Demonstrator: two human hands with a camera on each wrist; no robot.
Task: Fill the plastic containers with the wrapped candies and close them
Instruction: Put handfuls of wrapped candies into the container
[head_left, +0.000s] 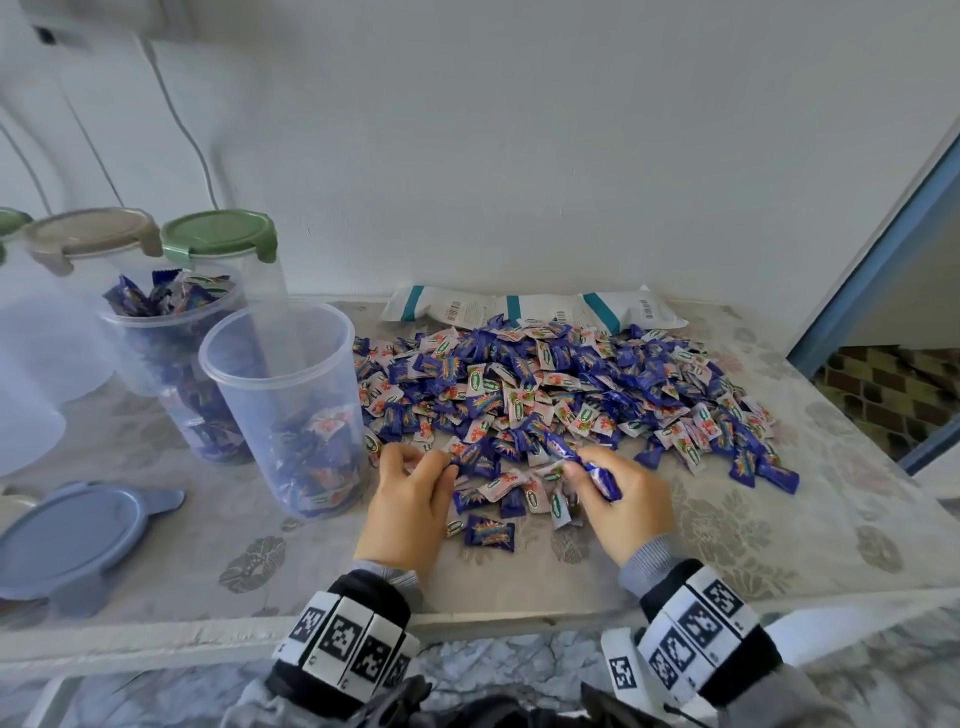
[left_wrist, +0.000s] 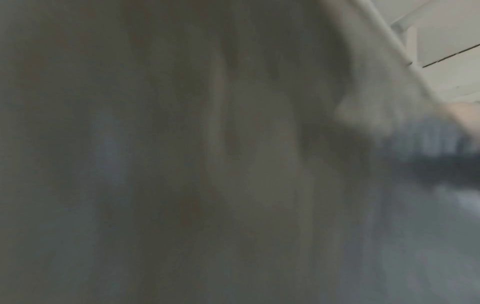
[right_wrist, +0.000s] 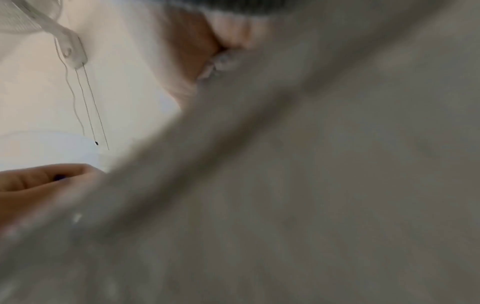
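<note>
A patterned table (head_left: 779, 530) is carrying a wide candy pile (head_left: 561, 384), with white bags (head_left: 530, 306) lying behind it. Left of the pile, an open tub (head_left: 283, 410) is standing partly filled, a fuller tub (head_left: 171, 332) behind it, and a blue lid (head_left: 72, 540) is lying nearer. The left hand (head_left: 410, 499) is curling onto candies at the pile's edge. The right hand (head_left: 621, 499) is pinching a blue candy (head_left: 597, 470).
</note>
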